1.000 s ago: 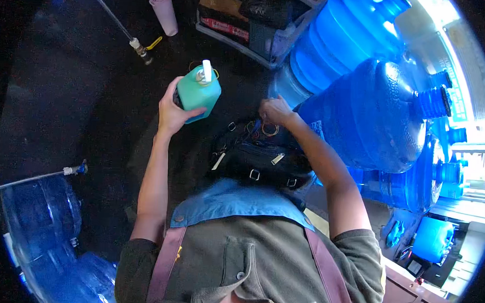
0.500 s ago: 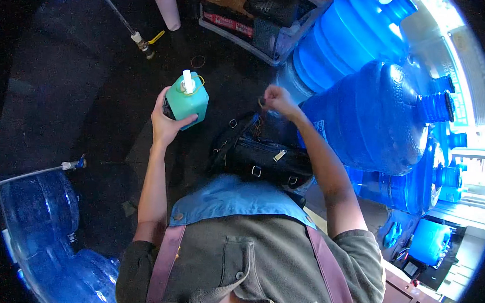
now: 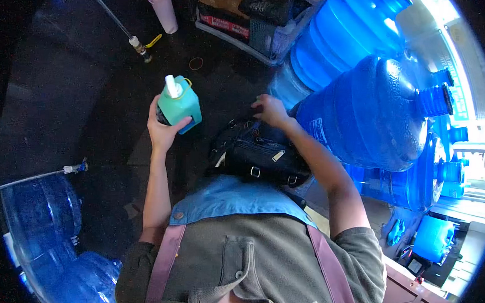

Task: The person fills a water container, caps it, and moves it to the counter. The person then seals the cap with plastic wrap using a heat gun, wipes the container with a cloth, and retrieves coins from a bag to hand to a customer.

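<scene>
Dark surface spreads around the black bag [image 3: 269,159], with big blue water jugs [image 3: 360,116] to the bag's right and a packed plastic crate [image 3: 268,59] beyond it. Well beyond and left of the bag, you have a pink cup [image 3: 163,12] and a valve with a yellow handle [image 3: 154,41].

Your green pump bottle [image 3: 180,106] is left of the bag and a little beyond it, white pump uppermost. For a steady hold, your best grip is low on the body, clear of the pump, without squeezing the sides. Your other hand would do well to work lightly, as the cords and bands at the bag's far edge look easy to snag.

Your left hand [image 3: 163,134] is clamped on the bottle: thumb across its near face, fingers round its left side. Your right hand [image 3: 271,110] is just beyond the bag, its fingers loosely bent; whether they meet, or pinch something thin, you cannot tell from this view.
</scene>
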`<state>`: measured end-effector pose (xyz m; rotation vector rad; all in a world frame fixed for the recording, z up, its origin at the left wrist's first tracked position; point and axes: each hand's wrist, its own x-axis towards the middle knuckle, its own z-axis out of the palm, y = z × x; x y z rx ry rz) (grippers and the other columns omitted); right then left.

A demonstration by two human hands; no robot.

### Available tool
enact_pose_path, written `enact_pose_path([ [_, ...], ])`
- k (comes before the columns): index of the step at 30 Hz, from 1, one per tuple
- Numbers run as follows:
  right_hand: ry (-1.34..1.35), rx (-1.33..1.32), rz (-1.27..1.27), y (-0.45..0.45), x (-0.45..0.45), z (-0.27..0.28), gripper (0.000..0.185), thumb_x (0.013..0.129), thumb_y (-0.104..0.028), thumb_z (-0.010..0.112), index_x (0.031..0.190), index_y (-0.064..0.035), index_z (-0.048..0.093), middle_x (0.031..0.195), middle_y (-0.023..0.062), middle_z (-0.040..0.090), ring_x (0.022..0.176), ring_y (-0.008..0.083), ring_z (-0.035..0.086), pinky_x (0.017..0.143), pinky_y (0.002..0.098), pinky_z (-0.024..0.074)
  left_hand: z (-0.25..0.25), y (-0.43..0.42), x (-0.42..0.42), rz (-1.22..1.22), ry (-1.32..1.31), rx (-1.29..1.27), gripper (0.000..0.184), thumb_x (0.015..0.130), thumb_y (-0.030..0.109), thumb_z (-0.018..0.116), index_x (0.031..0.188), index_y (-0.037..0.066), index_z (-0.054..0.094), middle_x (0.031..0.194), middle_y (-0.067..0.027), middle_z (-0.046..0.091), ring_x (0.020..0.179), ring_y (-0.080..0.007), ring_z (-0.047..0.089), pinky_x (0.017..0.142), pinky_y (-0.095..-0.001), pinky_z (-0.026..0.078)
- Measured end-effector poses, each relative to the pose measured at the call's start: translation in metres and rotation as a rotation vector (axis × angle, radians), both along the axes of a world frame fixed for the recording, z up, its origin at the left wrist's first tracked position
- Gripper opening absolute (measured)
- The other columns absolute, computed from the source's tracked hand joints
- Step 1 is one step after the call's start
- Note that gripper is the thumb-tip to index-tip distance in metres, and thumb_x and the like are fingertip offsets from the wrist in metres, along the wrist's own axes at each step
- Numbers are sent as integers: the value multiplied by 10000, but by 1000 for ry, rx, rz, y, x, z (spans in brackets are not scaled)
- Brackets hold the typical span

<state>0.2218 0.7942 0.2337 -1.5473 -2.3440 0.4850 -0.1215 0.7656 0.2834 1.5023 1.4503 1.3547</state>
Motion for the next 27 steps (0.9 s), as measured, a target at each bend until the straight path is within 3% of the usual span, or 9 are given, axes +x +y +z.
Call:
enact_pose_path([
  [3, -263, -122, 59, 0, -7, -8, 259, 678, -151, 739, 933, -126, 706, 1099, 117, 618, 971, 322, 618, 848, 428, 483, -2, -2, -6, 31, -76, -51, 895, 555, 141, 903, 1313, -1, 448, 1188, -141, 592, 1104, -232, 566, 977, -360, 428],
  [7, -396, -130, 89, 0, -11, -21, 162, 671, -31, 650, 811, -105, 683, 862, 132, 653, 828, 346, 640, 695, 422, 517, -13, -14, -7, 120, -80, -65, 903, 554, 132, 903, 1319, 8, 440, 1197, -134, 583, 1099, -228, 563, 974, -358, 428],
  [13, 177, -224, -85, 6, 10, -13, 65, 692, -56, 671, 736, -54, 624, 715, 103, 630, 646, 219, 621, 583, 347, 485, -21, -21, -4, 92, -135, -6, 914, 561, 116, 899, 1333, 28, 420, 1201, -117, 571, 1102, -222, 556, 984, -365, 422],
  [14, 403, -298, -31, 13, 22, -17, 113, 704, -91, 695, 709, -46, 591, 678, 35, 597, 650, 117, 563, 583, 302, 457, -20, -21, -3, 82, -159, -10, 915, 564, 114, 897, 1337, 31, 414, 1205, -115, 567, 1104, -222, 555, 986, -369, 421],
  [17, 526, -363, -207, 16, 25, 10, 149, 709, -104, 715, 695, -56, 575, 690, 2, 577, 681, 79, 536, 588, 268, 444, -21, -20, -3, 36, -194, -26, 963, 556, 111, 898, 1368, 56, 381, 1225, -114, 549, 1132, -228, 536, 1004, -379, 407],
  [21, 982, -492, -407, 19, 24, 7, 144, 777, -54, 665, 896, -49, 583, 749, 25, 606, 690, 124, 583, 636, 271, 485, -13, -15, -15, -44, -36, -69, 1086, 513, 129, 914, 1422, 107, 319, 1252, -112, 519, 1185, -250, 497, 1036, -389, 374],
  [24, 1252, -669, -517, 16, 25, 17, 220, 753, 13, 627, 965, -42, 616, 815, 45, 637, 696, 153, 620, 630, 293, 503, -6, -16, -31, -180, -145, 0, 1137, 495, 207, 924, 1442, 134, 299, 1252, -105, 514, 1240, -276, 453, 1070, -398, 332],
  [25, 1206, -647, -465, 14, 26, 15, 223, 755, -8, 644, 974, -43, 625, 821, 58, 646, 704, 172, 632, 632, 306, 506, -4, -12, -43, -196, -149, 68, 1119, 561, 317, 903, 1460, 145, 259, 1263, -88, 500, 1103, -197, 536, 938, -333, 436],
  [27, 1108, -606, -347, 14, 26, 2, 236, 759, -50, 678, 992, -46, 643, 835, 83, 663, 720, 210, 655, 638, 333, 514, 9, 1, -61, -64, -481, -73, 840, 697, 345, 830, 1387, 129, 403, 1160, -53, 562, 869, -74, 554, 709, -234, 452],
])
